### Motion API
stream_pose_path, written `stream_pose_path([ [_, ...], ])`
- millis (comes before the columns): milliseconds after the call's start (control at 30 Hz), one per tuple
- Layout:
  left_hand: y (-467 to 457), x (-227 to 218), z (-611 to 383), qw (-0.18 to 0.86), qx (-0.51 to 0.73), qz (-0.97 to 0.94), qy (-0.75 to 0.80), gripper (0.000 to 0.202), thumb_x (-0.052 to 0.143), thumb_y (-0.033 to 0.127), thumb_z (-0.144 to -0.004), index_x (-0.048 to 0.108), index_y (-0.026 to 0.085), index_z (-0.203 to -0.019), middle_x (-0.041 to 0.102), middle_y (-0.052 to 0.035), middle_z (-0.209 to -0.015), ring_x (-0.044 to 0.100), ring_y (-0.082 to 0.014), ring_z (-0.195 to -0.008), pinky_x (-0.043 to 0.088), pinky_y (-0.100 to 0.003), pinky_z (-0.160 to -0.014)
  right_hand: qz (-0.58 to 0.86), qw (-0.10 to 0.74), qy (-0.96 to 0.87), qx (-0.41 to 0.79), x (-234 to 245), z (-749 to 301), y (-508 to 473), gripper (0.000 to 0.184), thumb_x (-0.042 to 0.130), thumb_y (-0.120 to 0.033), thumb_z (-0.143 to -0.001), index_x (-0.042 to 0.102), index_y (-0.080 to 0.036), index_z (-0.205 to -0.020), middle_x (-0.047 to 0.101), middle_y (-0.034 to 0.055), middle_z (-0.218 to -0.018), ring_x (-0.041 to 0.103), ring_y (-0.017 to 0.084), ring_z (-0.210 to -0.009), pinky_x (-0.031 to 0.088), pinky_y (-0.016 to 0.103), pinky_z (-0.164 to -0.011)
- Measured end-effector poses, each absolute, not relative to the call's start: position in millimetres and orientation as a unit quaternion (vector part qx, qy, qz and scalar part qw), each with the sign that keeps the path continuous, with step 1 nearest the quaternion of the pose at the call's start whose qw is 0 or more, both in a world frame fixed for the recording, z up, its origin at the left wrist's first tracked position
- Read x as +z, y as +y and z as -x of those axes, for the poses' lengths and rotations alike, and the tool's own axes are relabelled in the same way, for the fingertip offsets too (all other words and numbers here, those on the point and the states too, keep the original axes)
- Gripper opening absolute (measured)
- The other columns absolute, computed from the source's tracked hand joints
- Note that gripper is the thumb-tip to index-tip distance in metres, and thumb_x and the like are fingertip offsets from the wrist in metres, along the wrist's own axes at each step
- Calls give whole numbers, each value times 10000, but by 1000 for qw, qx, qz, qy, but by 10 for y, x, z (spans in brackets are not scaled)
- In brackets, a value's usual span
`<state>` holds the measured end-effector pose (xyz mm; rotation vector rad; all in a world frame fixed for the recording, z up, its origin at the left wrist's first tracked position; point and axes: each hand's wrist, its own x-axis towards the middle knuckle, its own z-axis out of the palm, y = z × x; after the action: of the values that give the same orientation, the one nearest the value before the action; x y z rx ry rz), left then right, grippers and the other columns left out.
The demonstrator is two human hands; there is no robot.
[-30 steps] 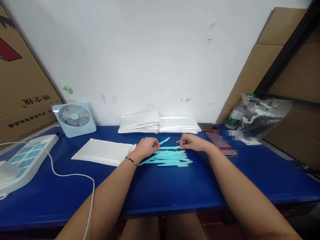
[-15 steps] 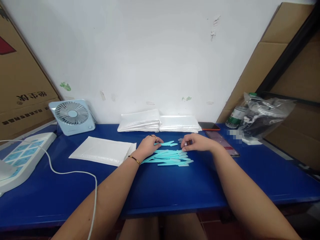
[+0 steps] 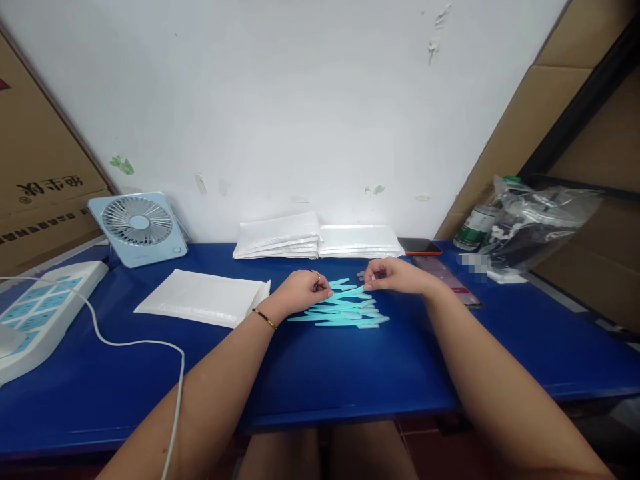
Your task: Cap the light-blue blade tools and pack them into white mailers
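A loose pile of thin turquoise plastic sticks (image 3: pixel 345 312) lies on the blue table (image 3: pixel 320 373) in front of me. My left hand (image 3: pixel 300 291), with a ring and a thin bracelet, is closed at the pile's left end, pinching one turquoise stick (image 3: pixel 350 293) that slants up to the right. My right hand (image 3: pixel 395 275) hovers at the pile's far right end, its fingers pinched on the other tip of that stick. A small pale piece (image 3: pixel 361 275) lies just left of its fingertips.
A white padded envelope (image 3: pixel 203 297) lies left of my hands; a stack of several more (image 3: pixel 317 241) sits by the wall. A small fan (image 3: pixel 137 228), a power strip (image 3: pixel 40 313) with cable, a phone (image 3: pixel 420 246), a dark flat item (image 3: pixel 450 280), a bottle (image 3: pixel 475 225) and a plastic bag (image 3: pixel 540 223) border the table.
My left hand closed again on a stick and raised its right end. My right hand moved slightly up to that tip. The camera tilted a little.
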<state>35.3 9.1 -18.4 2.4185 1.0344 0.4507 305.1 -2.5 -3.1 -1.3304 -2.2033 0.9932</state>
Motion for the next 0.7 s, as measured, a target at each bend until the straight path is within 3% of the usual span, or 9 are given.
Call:
stream_pose_path([
  [133, 120, -233, -359, 228, 166, -872, 400, 262, 514, 404, -788, 673, 196, -778, 672, -20, -810, 580, -152, -702, 400, -230, -590, 498, 203, -758, 368, -3, -3204, -12, 336, 698, -470, -664, 633, -156, -765, 601, 0, -684, 502, 123, -625, 362, 255, -591],
  [300, 125, -220, -390, 223, 249, -840, 428, 308, 452, 437, -841, 646, 200, -866, 661, -9, -784, 572, -146, -704, 410, -239, -629, 489, 241, -733, 407, 7, -3175, -24, 325, 708, -451, -659, 629, -151, -758, 611, 2, -698, 515, 123, -642, 384, 262, -615],
  [500, 21, -132, -454, 290, 275, -817, 416, 384, 409, 510, -861, 640, 215, -945, 609, 21, -692, 572, -116, -566, 413, -224, -564, 442, 307, -717, 444, -68, -2764, -79, 284, 709, -404, -688, 613, -153, -782, 573, -21, -622, 521, 96, -546, 405, 237, -543],
  [700, 11, -68, -394, 311, 226, -848, 365, 336, 393, 329, -885, 554, 204, -1152, 646, -19, -824, 589, -136, -704, 421, -220, -596, 428, 354, -663, 502, -66, -2690, -108, 348, 785, -327, -608, 606, -157, -854, 624, -10, -674, 601, 112, -533, 463, 238, -524],
])
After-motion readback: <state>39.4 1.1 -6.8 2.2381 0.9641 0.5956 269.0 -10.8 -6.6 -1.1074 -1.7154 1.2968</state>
